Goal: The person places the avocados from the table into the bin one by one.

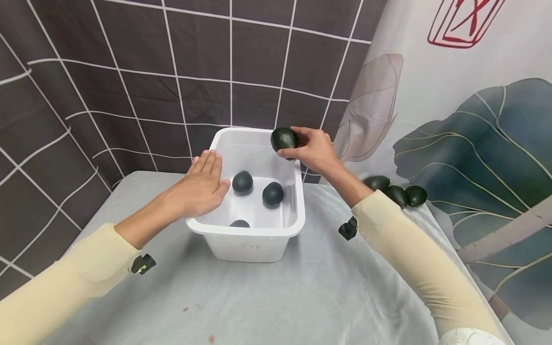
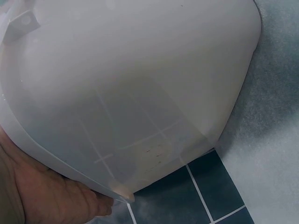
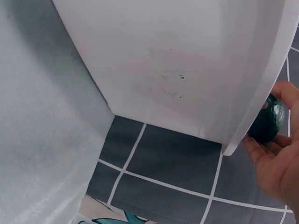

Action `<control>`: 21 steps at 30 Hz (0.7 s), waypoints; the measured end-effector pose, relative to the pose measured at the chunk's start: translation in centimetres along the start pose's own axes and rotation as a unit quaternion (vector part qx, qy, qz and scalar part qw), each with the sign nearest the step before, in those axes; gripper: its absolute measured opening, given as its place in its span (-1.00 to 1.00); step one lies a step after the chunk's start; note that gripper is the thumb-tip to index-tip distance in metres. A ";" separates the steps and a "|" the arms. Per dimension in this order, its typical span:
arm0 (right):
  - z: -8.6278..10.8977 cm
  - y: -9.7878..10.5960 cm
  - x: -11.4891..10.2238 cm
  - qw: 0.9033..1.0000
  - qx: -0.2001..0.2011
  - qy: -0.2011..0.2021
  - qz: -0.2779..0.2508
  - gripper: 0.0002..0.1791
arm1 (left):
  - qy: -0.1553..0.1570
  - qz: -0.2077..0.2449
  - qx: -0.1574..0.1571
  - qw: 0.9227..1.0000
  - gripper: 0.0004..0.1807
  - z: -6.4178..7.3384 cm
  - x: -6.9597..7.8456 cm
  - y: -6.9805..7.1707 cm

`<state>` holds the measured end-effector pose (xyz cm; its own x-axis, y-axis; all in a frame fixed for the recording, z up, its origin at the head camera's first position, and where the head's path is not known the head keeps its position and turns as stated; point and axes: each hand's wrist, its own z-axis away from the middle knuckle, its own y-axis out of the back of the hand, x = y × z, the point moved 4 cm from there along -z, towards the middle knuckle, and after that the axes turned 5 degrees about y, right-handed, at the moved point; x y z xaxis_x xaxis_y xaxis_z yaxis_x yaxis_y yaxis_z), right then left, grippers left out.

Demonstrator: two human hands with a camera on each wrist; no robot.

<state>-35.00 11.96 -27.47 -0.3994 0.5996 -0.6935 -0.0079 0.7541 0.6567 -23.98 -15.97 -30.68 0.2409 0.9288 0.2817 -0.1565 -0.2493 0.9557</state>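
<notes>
Gridded backdrop (image 1: 202, 55), tub rim (image 1: 246, 232) overlapping one avocado (image 1: 239, 224), three avocados (image 1: 396, 195) beyond right sleeve (image 1: 414, 254)

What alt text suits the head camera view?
A right hand holds an avocado near the back right corner of a white tub with three avocados inside. The left hand is at the left rim; more avocados lie farther right.

Pale grey cloth (image 1: 258, 302) covers the bench (image 1: 327, 278), with reddish spots (image 1: 211, 339) well in from its far edge. Along the far and left edges stands a dark backdrop (image 1: 202, 52) gridded in white lines. Past the right edge, a white hanging (image 1: 431, 86) carries large blue-green leaves (image 1: 513, 148) and a red drawing (image 1: 473, 19).
</notes>
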 end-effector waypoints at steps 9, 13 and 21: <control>-0.1 -0.2 0.3 0.999 -0.005 -0.008 -0.031 -0.07 | 0.000 0.001 0.002 1.000 -0.14 0.1 0.2 0.0; 0.0 -0.2 0.4 0.999 -0.009 -0.008 -0.050 -0.07 | -0.001 -0.002 0.005 1.000 -0.14 0.1 0.2 0.1; 0.1 0.0 0.6 0.998 -0.009 -0.009 -0.055 -0.11 | -0.001 -0.008 0.008 1.000 -0.13 0.3 0.3 0.2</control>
<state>-35.08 12.36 -27.89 -0.3790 0.5188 -0.7663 -0.0676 0.8104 0.5820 -23.66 -15.86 -30.42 0.2458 0.9320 0.2665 -0.1364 -0.2390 0.9614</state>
